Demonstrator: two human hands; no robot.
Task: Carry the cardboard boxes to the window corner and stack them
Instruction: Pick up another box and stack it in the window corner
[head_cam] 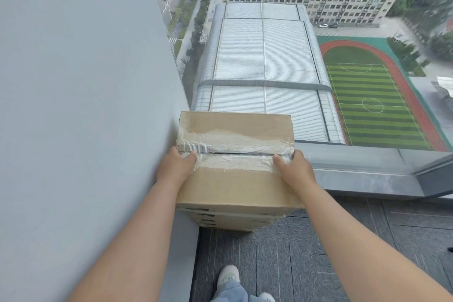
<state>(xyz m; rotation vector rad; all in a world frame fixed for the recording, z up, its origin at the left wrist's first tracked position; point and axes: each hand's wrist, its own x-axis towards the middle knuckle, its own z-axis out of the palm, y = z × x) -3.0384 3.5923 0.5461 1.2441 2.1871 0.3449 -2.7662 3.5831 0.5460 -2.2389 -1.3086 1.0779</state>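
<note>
Gripping the top cardboard box (235,159) from its 2 short sides, the left hand (175,165) and the right hand (295,169) press toward each other with the box between them. The left hand is closed around the left edge of the box, its thumb lying on the top face at the taped seam. The right hand is closed around the right edge in the same way, thumb on top; the other fingers of both hands go down the sides and are hidden. Clear tape (235,147) runs across the top of the box along the seam between the flaps.

Under this box, lower boxes (235,219) of the same brown colour show only their near edges, so the top box sits on a stack; how many are below I cannot tell exactly. The stack stands in the corner, with the grey wall (81,105) touching or just beside its left side and the window (269,56) behind it. A grey window sill (355,174) runs to the right of the stack. Near the stack, on the dark carpet floor (294,265), 1 white shoe (229,276) and light blue trousers of the person are visible.
</note>
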